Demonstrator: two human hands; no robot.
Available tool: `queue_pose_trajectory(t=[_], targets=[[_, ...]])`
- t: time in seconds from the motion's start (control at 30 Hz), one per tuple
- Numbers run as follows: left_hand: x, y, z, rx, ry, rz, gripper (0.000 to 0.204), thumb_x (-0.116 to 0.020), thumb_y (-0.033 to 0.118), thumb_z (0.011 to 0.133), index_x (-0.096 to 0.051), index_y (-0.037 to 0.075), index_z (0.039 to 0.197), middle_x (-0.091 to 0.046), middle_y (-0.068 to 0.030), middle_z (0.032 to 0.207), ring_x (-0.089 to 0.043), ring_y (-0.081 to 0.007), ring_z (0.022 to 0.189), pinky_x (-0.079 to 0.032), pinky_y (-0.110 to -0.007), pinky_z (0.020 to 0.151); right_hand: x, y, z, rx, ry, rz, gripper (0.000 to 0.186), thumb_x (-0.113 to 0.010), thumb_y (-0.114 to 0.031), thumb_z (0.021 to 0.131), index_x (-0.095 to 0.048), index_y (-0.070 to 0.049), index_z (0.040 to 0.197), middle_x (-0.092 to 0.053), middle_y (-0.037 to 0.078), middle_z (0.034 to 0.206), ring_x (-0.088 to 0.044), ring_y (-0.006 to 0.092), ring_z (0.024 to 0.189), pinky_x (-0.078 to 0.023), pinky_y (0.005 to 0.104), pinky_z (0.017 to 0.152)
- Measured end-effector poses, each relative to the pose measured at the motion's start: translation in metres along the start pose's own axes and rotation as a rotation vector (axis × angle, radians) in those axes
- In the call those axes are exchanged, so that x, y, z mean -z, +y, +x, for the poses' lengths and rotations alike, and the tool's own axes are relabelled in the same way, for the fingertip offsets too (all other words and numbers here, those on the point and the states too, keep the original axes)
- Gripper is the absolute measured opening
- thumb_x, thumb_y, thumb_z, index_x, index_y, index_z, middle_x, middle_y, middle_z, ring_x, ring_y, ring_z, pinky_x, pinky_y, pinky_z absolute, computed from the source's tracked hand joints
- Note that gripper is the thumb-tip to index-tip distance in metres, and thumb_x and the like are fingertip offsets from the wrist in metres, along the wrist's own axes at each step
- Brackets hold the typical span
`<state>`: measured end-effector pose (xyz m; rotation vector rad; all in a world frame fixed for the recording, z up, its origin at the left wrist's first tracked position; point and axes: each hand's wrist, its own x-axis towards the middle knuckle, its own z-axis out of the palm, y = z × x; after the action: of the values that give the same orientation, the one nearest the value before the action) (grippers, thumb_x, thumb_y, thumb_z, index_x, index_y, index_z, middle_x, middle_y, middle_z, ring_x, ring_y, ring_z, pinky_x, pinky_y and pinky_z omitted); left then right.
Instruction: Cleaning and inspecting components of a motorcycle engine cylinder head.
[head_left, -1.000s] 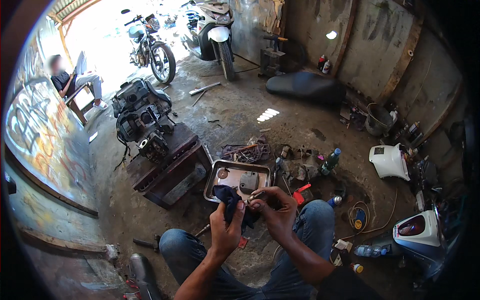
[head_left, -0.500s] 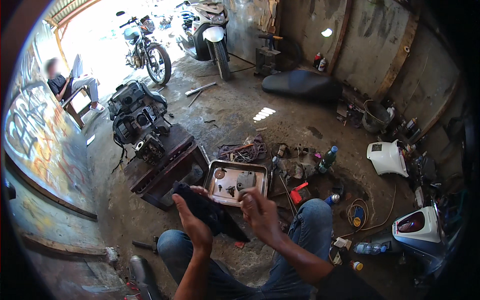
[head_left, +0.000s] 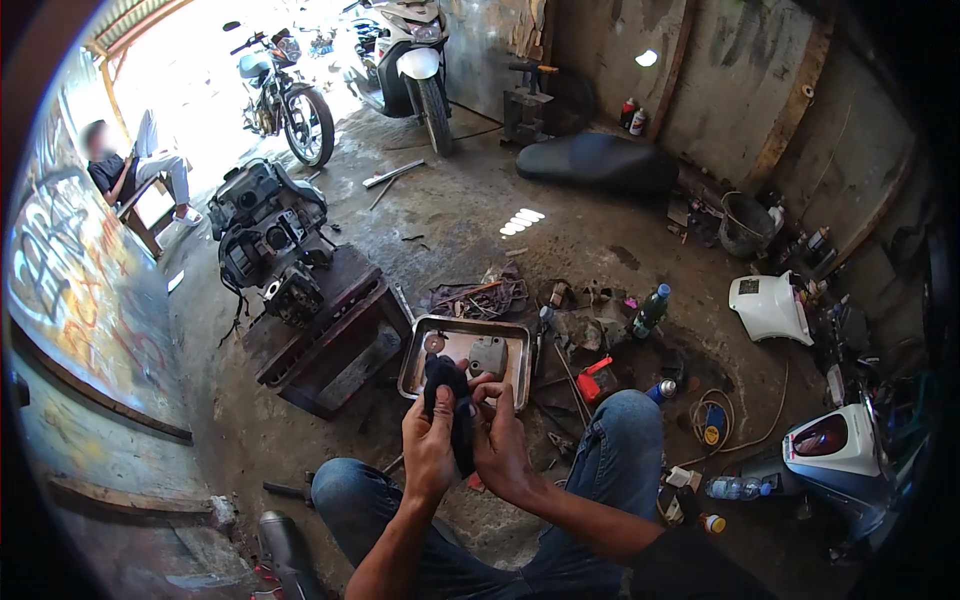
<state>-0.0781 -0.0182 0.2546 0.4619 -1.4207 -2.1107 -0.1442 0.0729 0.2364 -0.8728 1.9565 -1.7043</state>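
Wide head-worn fisheye view, facing down and forward, left hand (head_left: pixel 428 445) and right hand (head_left: pixel 502 447) near at lower centre, scooter (head_left: pixel 416 66) farther off at the top

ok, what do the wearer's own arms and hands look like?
Left hand and right hand: ungloved, no watch or band at either wrist. Left forearm and right forearm: bare, no cables. A dark sleeve shows above the right forearm; none in view on the left.

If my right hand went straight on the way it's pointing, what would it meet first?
The dark cloth in your left hand; the right hand seems to touch it already. Beyond, probably lower, lies the metal tray, though depth is unclear.
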Motion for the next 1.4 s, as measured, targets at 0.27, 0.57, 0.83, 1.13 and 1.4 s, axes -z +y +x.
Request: queue_pose_trajectory(t=[0.27,0.57,0.83,1.13,1.4], targets=[[0.005,0.000,0.002,-0.008,0.103,-0.301,0.054,-0.042,0.037,0.110,-0.042,-0.003,0.146,-0.066,-0.0239,0.126,-0.066,-0.0313,0.116,-0.053,-0.043,0.101,0.000,-0.003,0.004,0.003,-0.040,0.076,0.021,-0.048,-0.021,0.109,-0.038,-0.005,0.119,-0.065,0.015,0.092,-0.070,0.0288,0.077,-0.049,0.0380,0.063],[0.027,0.017,0.007,-0.235,0.219,-0.296,0.048,-0.044,0.029,0.110,-0.037,0.000,0.149,-0.062,-0.0125,0.117,-0.064,-0.0204,0.084,-0.055,-0.039,0.080,0.032,-0.011,0.017,0.011,0.052,0.856,0.011,-0.047,-0.023,0.110,-0.039,-0.016,0.114,-0.034,-0.005,0.081,-0.023,0.0052,0.054,-0.024,0.0256,0.049],[0.004,0.012,0.000,-0.139,0.227,-0.068,0.040,-0.048,0.023,0.109,-0.035,0.005,0.142,-0.058,-0.0103,0.105,-0.054,-0.0138,0.063,-0.046,-0.030,0.055,0.033,-0.017,0.014,-0.021,0.061,0.866,0.017,-0.049,-0.028,0.109,-0.039,-0.016,0.115,-0.035,-0.005,0.080,-0.023,0.0049,0.052,-0.025,0.0258,0.048],[-0.006,0.015,-0.009,-0.113,0.227,-0.057,0.038,-0.046,0.018,0.110,-0.032,0.005,0.143,-0.056,-0.0042,0.116,-0.058,-0.0093,0.106,-0.050,-0.025,0.093,0.030,-0.018,0.012,-0.024,0.038,0.766,0.022,-0.050,-0.033,0.109,-0.041,-0.016,0.117,-0.039,-0.007,0.082,-0.027,0.0022,0.055,-0.029,0.0232,0.050],[0.010,0.026,-0.002,-0.324,0.026,0.787,0.018,-0.058,0.012,0.102,-0.056,-0.004,0.111,-0.062,-0.0203,0.091,-0.062,-0.0298,0.078,-0.049,-0.038,0.072,0.024,-0.017,0.006,0.099,-0.056,0.017,0.025,-0.049,-0.027,0.110,-0.046,-0.005,0.121,-0.064,0.007,0.089,-0.061,0.0118,0.073,-0.048,0.0300,0.060]])
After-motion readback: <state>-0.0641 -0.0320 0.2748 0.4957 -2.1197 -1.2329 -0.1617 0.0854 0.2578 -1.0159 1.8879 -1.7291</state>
